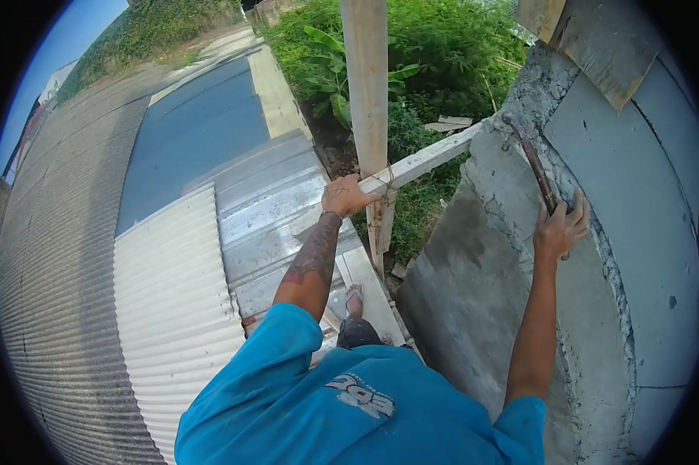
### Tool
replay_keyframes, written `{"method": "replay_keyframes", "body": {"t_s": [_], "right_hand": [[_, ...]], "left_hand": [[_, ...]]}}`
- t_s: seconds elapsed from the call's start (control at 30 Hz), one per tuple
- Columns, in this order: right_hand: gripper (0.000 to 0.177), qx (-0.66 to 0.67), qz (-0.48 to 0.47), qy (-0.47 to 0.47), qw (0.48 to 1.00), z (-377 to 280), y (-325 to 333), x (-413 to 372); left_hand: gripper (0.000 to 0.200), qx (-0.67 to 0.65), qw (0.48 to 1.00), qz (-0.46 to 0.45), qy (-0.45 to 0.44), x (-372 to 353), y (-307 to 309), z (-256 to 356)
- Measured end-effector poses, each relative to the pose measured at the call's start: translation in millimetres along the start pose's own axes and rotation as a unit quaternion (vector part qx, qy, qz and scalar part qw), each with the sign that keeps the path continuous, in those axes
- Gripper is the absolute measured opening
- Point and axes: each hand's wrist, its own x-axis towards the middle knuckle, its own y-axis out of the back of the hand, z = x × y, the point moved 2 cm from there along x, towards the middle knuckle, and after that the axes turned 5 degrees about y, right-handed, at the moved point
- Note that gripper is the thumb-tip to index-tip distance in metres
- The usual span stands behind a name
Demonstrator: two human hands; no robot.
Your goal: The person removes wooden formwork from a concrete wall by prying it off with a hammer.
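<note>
My left hand (345, 195) is closed around a pale horizontal wooden rail (431, 157), right where it is tied with cord to an upright wooden post (367, 85). My right hand (560, 229) grips the lower end of a rusty iron bar (534, 165) that sticks out along the rough edge of a grey concrete wall (473, 256). Both arms reach out from my blue shirt (349, 403). Below me, my foot in a sandal (353, 297) stands on a narrow plank (369, 287).
Corrugated metal roofs (179, 310) spread out to the left and below. Green plants (435, 54) fill the gap behind the post. A worn board (597, 54) leans at the wall's top. There is a drop between the plank and the wall.
</note>
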Motion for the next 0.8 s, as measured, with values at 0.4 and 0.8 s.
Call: {"method": "replay_keyframes", "body": {"t_s": [0.4,0.8], "right_hand": [[0.033,0.031,-0.026,-0.002,0.999,-0.7,12.1,3.5],[0.038,0.261,-0.448,-0.194,0.833,-32.3,102.8,-235.8]], "left_hand": [[0.074,0.008,1.000,-0.018,-0.017,-1.7,1.1,5.4],[0.062,-0.008,0.997,-0.006,-0.074,1.4,0.9,3.3]]}}
